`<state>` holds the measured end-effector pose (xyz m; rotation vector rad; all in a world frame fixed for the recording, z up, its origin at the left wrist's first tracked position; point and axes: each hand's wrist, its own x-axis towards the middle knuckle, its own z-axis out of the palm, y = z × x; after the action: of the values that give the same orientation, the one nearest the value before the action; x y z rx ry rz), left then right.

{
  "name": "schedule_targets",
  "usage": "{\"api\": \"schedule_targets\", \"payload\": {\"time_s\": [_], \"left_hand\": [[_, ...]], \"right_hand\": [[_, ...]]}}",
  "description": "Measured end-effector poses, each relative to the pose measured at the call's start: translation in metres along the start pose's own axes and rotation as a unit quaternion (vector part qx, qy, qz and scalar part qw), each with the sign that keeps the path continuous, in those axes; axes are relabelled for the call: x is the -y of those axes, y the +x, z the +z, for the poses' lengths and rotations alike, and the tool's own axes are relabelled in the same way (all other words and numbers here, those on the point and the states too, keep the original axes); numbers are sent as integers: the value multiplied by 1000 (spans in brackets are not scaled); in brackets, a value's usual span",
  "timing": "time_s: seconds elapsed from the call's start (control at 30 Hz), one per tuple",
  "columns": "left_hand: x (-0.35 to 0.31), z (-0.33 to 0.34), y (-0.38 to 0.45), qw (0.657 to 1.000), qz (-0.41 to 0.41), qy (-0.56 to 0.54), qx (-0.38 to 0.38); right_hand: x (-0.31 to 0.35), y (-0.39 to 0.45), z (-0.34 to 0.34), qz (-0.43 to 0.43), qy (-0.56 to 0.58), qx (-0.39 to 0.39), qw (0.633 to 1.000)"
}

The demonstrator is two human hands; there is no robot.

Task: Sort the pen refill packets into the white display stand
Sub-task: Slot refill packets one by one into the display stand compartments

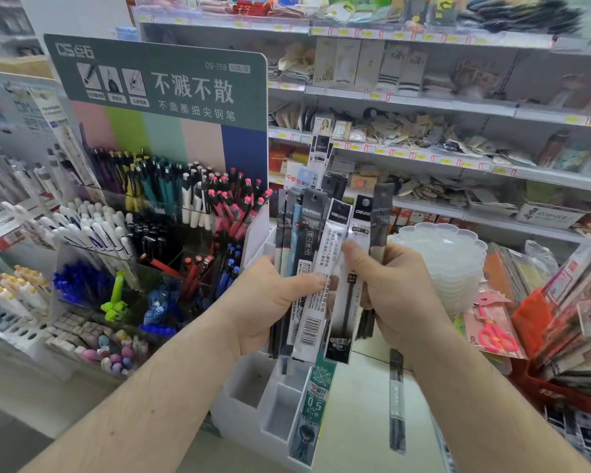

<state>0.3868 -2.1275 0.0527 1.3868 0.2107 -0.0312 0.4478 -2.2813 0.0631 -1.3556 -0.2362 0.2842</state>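
Note:
Both hands hold a fanned bundle of pen refill packets (321, 254) upright at the centre of the head view. My left hand (270, 302) grips the dark and white packets from the left. My right hand (393, 295) pinches a white and a black packet at the right of the fan. Below the hands stands the white display stand (253, 414), its low compartments showing grey floors. A green packet (313, 404) leans in its right slot. One dark packet (397, 401) lies flat on the white surface to the right. More packets stand behind the fan, partly hidden.
A green-headed pen display (157, 206) full of pens stands at the left. A stack of clear plastic palettes (447, 264) sits right of the hands. Red bags and packaged scissors (495, 329) crowd the right edge. Store shelves (423, 97) fill the background.

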Motion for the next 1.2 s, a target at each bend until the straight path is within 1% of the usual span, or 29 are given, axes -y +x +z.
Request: {"api": "schedule_targets", "payload": {"time_s": [0.07,0.13,0.2,0.33,0.4,0.53,0.6,0.7,0.8,0.87,0.97,1.07,1.13,1.2], "left_hand": [[0,1,0,1000,5,-7,-3],[-1,2,0,1000,12,-7,-11],[2,1,2,1000,24,7,-18],[6,0,5,999,40,27,-15],[5,1,3,999,35,16,-4],[4,1,1,1000,19,-6,9],[5,-1,3,1000,18,11,-6],[8,1,5,998,21,49,-34],[8,4,6,997,27,55,-51],[7,3,5,997,28,40,-55],[5,0,5,998,36,20,-39],[4,1,3,999,39,5,-25],[3,2,2,999,40,-1,-14],[3,2,1,999,35,-14,-9]], "right_hand": [[2,0,-3,23,55,-21,998],[3,-1,-5,23,72,-28,997],[1,-5,-3,-1,45,-27,999],[-12,-10,7,-24,13,9,1000],[-16,-9,8,-29,8,-6,1000],[-14,-7,3,-8,9,-33,999],[-15,-5,2,-12,-15,-53,998],[-14,-3,10,-49,-80,-89,992],[-10,-5,17,-71,-119,-111,984],[-8,-8,21,-66,-117,-101,986],[-6,-11,24,-57,-67,-89,992],[-4,-12,22,-43,-67,-84,993],[-3,-13,18,-31,-71,-66,995],[-2,-14,14,-18,-49,-39,998]]}}
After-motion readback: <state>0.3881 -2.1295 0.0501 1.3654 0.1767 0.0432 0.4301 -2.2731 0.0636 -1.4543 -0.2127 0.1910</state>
